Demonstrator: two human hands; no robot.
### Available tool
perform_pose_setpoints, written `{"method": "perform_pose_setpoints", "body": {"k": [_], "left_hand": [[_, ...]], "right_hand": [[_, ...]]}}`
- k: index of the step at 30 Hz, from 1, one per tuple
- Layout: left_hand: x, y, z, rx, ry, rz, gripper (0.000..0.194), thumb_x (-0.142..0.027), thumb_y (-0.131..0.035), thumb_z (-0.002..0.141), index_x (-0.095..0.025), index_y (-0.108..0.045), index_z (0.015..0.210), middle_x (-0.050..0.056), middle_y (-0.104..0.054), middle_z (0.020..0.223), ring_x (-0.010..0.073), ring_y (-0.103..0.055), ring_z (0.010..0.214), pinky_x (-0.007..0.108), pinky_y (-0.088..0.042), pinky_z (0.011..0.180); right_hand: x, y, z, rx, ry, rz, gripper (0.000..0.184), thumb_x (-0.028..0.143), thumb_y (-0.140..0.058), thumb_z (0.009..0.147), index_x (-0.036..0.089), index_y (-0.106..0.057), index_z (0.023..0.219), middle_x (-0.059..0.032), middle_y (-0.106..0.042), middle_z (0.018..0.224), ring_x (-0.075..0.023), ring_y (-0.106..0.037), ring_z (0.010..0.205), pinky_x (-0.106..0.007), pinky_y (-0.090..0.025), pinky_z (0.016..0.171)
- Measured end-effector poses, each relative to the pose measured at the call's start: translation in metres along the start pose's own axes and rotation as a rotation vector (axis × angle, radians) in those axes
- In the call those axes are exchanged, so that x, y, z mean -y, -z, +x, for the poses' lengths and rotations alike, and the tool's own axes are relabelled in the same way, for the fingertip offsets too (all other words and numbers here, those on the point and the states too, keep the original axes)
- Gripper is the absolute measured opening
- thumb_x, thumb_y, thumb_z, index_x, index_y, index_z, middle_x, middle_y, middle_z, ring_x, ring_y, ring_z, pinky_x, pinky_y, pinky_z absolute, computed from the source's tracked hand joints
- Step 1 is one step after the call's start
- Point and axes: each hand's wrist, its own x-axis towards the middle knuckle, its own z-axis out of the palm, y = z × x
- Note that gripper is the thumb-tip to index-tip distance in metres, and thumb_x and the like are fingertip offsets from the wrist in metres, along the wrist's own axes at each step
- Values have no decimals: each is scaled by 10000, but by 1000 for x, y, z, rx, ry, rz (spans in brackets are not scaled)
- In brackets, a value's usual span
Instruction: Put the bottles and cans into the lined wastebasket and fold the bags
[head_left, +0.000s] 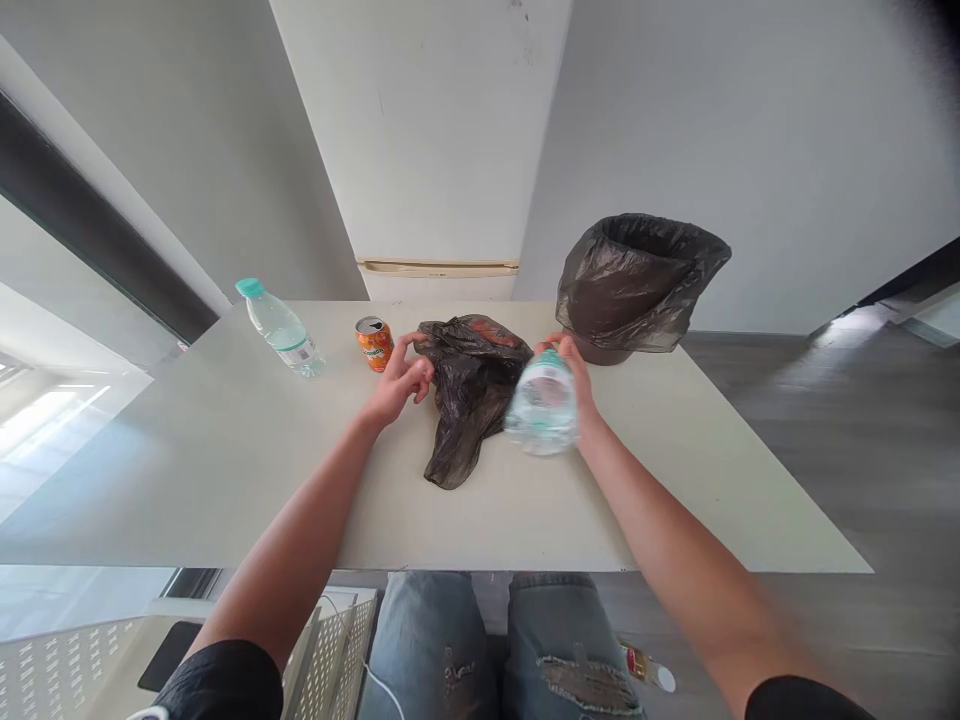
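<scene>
Clear, ribbed plastic forms the bottle with a teal label [541,405] that the right hand [566,365] grasps near its top end, tilted above the counter [225,480] with its base toward the viewer and its outline blurred. Just left of it, a crumpled, thin black plastic bag [469,400] lies on the white surface, an orange-red patch showing near its far edge. The left hand [405,380] is loosely curled at the bag's left edge, gripping nothing visible; whether the index fingertip touches the bag cannot be told. Beyond this hand stands an orange metal drink can with a dark top opening [374,345], and farther left a clear plastic bottle with a teal cap [281,325]. Beyond the right hand, near the counter's far right corner, is a round brown bin [604,353] lined with a translucent black bag [637,285], its mouth spread wide. A white refrigerator [435,150] rises behind the counter's far edge.
</scene>
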Motion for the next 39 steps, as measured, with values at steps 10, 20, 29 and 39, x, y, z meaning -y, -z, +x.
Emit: {"method": "perform_pose_setpoints", "body": {"k": [10,20,29,39], "left_hand": [[-20,10,-14,484,511,-63,1121,-1136,-171,623,-183,-705,877,232,-712,682,368,-716,620,433,-524,516],[-34,18,-35,609,441,-43,1052,-826,-915,310,-172,-769,1121,228,-782,932,491,-775,929,572,-624,765],[-89,37,-70,-266,105,341,766,-544,-907,776,-249,-635,1429,161,-735,1370,347,-746,1217,462,-630,1009],[-67,82,-138,-1189,307,803,696,-461,-892,725,-216,-551,1279,130,-758,1213,382,-758,1134,582,-555,1092]], "right_hand": [[1,-30,-24,378,24,68,283,461,-920,831,258,-762,949,-28,-647,1061,-144,-647,784,-296,-623,600],[2,-17,-25,460,13,-35,409,596,-599,1051,234,-785,1095,-90,-798,1110,-203,-751,800,-390,-664,750],[-11,-13,-20,529,341,-698,395,225,-547,1036,230,-749,1375,-92,-477,1707,-302,-498,1567,-546,-440,1304],[-3,-7,-16,273,521,-745,519,139,-481,992,214,-572,1498,-102,-263,1810,-314,-355,1647,-547,-420,1318]]}}
